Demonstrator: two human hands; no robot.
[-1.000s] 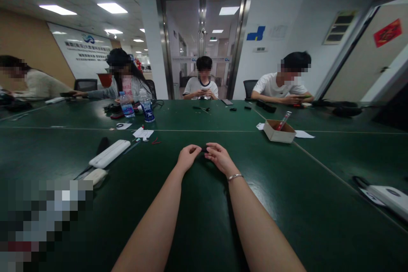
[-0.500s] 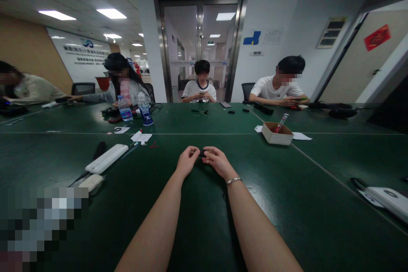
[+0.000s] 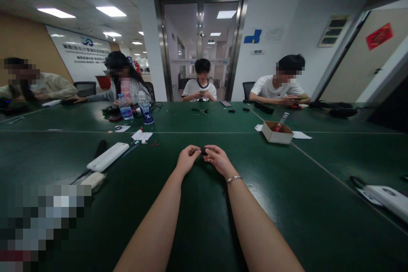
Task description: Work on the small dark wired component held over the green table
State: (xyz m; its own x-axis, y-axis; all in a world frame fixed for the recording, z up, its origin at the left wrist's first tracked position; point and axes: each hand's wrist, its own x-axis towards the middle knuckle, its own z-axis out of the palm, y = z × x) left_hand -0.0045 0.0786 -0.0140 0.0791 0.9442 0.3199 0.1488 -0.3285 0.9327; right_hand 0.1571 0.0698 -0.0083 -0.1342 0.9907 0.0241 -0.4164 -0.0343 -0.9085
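Observation:
A small black object [image 3: 203, 151] is held between my two hands, just over the green table [image 3: 204, 204]. Its kind is too small to make out, and fingers cover both ends. My left hand [image 3: 188, 159] pinches its left end between thumb and fingers. From the other side, my right hand [image 3: 219, 160] grips the right end, thumb in front and fingers curled. A silver bracelet circles my right wrist.
Left of my arms lie a white power bank-like case [image 3: 107, 157] and paper scraps [image 3: 142, 135]. Two plastic bottles [image 3: 145, 110] stand farther back. A cardboard box [image 3: 277, 132] with a red-and-silver stick sits to the right. Several people sit around the table's far side.
Slightly more of the black object shows between my hands, which stay almost in place. At the far left, a person has raised and turned their head.

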